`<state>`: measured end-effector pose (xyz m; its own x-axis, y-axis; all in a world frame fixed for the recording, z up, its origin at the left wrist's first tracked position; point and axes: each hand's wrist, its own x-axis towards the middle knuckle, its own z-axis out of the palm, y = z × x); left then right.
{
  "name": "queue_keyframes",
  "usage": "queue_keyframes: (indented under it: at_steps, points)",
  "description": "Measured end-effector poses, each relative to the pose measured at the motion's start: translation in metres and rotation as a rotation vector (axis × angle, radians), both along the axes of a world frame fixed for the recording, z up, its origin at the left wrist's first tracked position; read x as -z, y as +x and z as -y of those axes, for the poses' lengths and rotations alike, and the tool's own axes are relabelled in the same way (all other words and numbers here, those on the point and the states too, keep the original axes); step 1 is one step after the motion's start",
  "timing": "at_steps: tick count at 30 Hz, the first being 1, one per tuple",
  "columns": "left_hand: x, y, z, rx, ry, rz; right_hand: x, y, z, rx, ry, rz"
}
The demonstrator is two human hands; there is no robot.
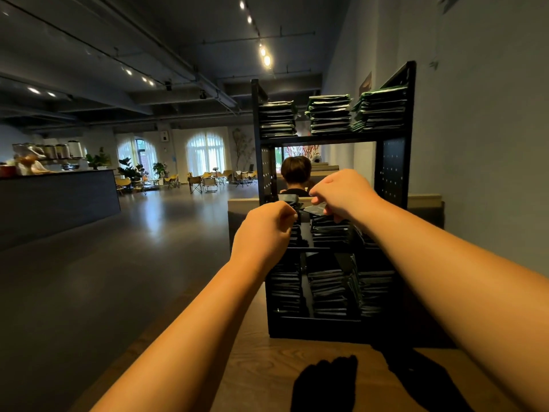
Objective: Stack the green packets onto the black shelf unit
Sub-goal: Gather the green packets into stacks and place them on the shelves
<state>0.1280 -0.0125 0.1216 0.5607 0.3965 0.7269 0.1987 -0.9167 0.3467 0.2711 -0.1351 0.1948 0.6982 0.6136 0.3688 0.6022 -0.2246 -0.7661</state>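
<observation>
I held the left hand (267, 230) and right hand (341, 194) at the middle tier of the black shelf unit (392, 173), fingers of both curled in pinches on green packets (315, 209) just above the stacks (329, 233) there, presumably to lay them down square.

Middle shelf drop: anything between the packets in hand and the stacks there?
Nothing visible. The left hand and right hand pinch green packets right above the middle-shelf stacks of the black shelf unit. The unit's front is open and the space over those stacks is free.
</observation>
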Motion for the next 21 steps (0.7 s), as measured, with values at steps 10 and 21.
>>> queue_keyframes:
  at_steps: [10,21]
  points:
    - [0.069,0.041,0.106,0.306,-0.381,-0.074,0.077,-0.006,0.129,0.085,0.179,-0.21]
    - [0.17,0.129,0.265,0.595,-0.394,-0.519,0.209,0.047,0.333,0.572,0.059,-0.214]
